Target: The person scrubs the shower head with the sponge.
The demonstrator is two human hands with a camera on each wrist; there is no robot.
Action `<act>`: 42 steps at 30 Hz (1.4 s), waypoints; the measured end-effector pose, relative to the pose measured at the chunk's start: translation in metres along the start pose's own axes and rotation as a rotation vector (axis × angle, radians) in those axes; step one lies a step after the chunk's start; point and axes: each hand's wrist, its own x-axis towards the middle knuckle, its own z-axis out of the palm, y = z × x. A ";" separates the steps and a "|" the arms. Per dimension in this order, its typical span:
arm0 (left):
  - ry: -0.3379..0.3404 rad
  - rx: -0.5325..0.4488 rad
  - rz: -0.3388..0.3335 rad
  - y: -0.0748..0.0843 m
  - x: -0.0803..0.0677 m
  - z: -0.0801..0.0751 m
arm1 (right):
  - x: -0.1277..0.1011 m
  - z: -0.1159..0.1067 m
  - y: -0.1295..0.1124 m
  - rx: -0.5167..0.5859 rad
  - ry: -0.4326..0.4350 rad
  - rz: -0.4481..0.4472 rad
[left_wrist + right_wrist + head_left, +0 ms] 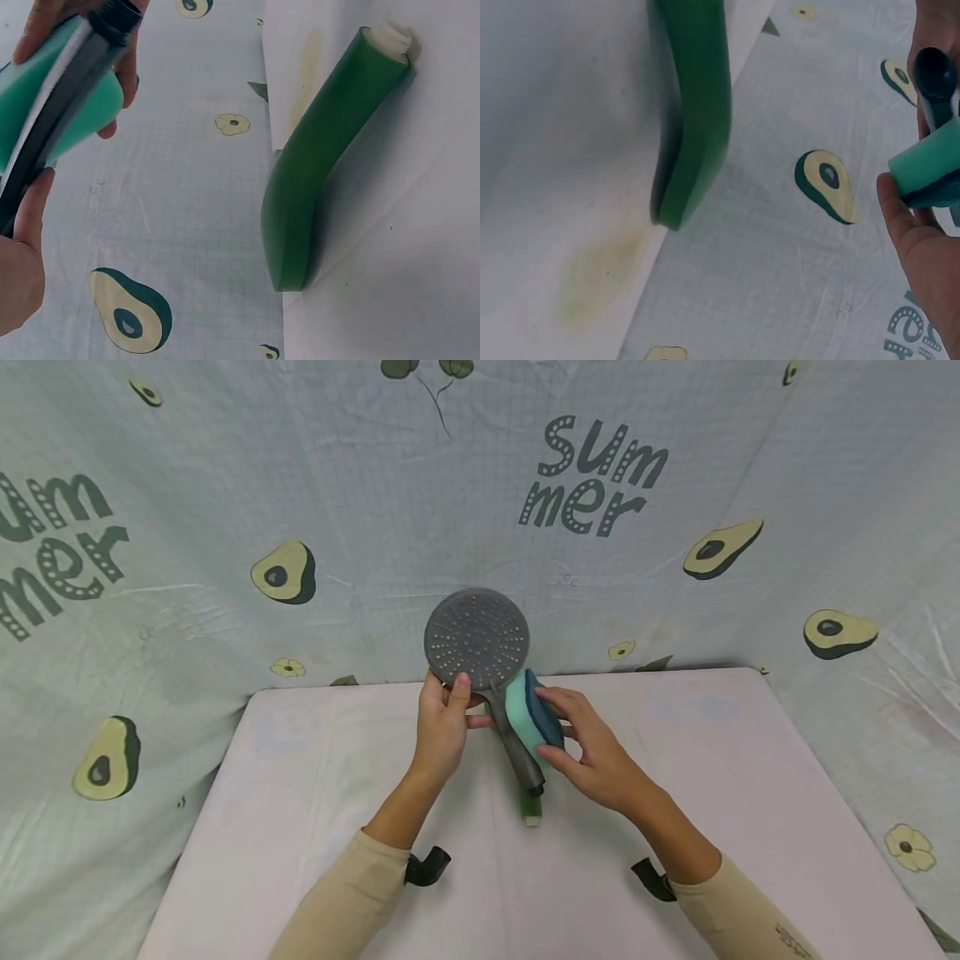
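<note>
My left hand (441, 735) holds a grey hand shower (477, 639) below its round head, thumb on the front edge. The nozzle face is turned toward me, and the handle slants down to the right. In my right hand (596, 756), a sponge (522, 714) with a thick mint-green layer and a dark blue layer is gripped between thumb and fingers. Its mint side lies along the shower handle, which also overlaps it in the left wrist view. Beneath them, a bent green bottle-like thing (322, 142) with a whitish threaded end lies on the table, mostly hidden in the head view.
The pale table (322, 793) ends at a hanging cloth (360, 527) printed with avocados and lettering, which also runs down both sides. Black wrist mounts (429, 867) stick out from both sleeves, low over the tabletop.
</note>
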 end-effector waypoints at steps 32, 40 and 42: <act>0.013 -0.053 -0.079 -0.002 0.010 -0.015 | -0.062 -0.024 0.033 -0.080 -0.044 -0.014; -0.062 -0.119 -0.213 -0.004 0.006 -0.012 | -0.061 -0.020 0.033 -0.080 -0.022 -0.029; -0.096 -0.119 -0.215 -0.004 0.005 -0.011 | -0.061 -0.019 0.033 -0.089 -0.016 -0.037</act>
